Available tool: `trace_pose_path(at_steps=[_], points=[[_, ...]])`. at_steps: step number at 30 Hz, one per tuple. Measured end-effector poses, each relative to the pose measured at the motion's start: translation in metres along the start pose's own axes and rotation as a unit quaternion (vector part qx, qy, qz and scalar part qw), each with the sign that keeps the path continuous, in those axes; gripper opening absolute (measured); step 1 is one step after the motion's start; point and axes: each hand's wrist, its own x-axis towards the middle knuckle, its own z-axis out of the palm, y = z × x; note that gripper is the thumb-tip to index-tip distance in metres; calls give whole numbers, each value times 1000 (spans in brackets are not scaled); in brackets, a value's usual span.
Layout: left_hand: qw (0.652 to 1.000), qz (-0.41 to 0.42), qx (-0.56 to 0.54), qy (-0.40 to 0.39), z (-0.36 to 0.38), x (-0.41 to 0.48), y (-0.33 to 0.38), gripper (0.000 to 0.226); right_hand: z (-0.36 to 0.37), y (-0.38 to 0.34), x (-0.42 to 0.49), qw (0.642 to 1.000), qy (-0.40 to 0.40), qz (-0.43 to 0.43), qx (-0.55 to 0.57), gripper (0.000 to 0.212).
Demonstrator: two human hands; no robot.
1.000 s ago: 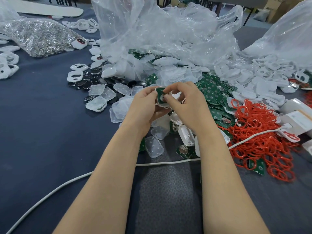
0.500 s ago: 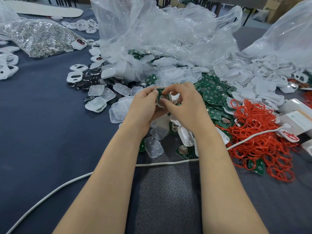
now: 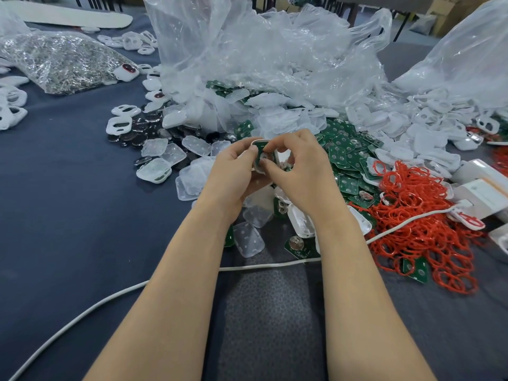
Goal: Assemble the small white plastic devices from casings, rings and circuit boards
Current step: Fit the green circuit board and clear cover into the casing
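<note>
White casing [image 3: 275, 156]: held up between both my hands above the desk [image 3: 68, 215], a green circuit board [image 3: 259, 148] seated inside it.
Left hand [image 3: 233, 174]: my fingers curl round the casing's left edge.
Right hand [image 3: 301, 171]: my thumb and forefinger pinch its right side.
Red rings [image 3: 420, 224]: heaped on the desk to my right, beside loose green boards [image 3: 346, 155].

Both forearms come in from the near edge, bare, converging toward the far side. Our left hand [image 3: 233, 171] cups the white casing [image 3: 275, 156] from the left, thumb on its left rim. Our right hand [image 3: 301, 174] pinches it from the right, index tip up top, thumb lower on its face, other fingers curled.
</note>
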Motion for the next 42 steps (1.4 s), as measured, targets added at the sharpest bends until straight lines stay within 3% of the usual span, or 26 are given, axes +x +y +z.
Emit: trace_pose_path(at_steps=[12, 20, 36, 39, 42], points=[[1000, -7, -12, 15, 0, 0, 2, 28, -2, -2, 0, 1000, -19, 14, 15, 15], [1000, -18, -16, 18, 0, 1, 2, 24, -7, 0, 1, 998, 17, 42, 50, 15], [1000, -2, 13, 1, -1, -5, 3, 14, -5, 2, 2, 997, -20, 53, 55, 14], [1000, -7, 3, 12, 0, -5, 4, 15, -7, 6, 5, 993, 7, 77, 90, 22], [999, -21, -4, 26, 1, -5, 4, 15, -14, 15, 7, 986, 81, 112, 88, 24]])
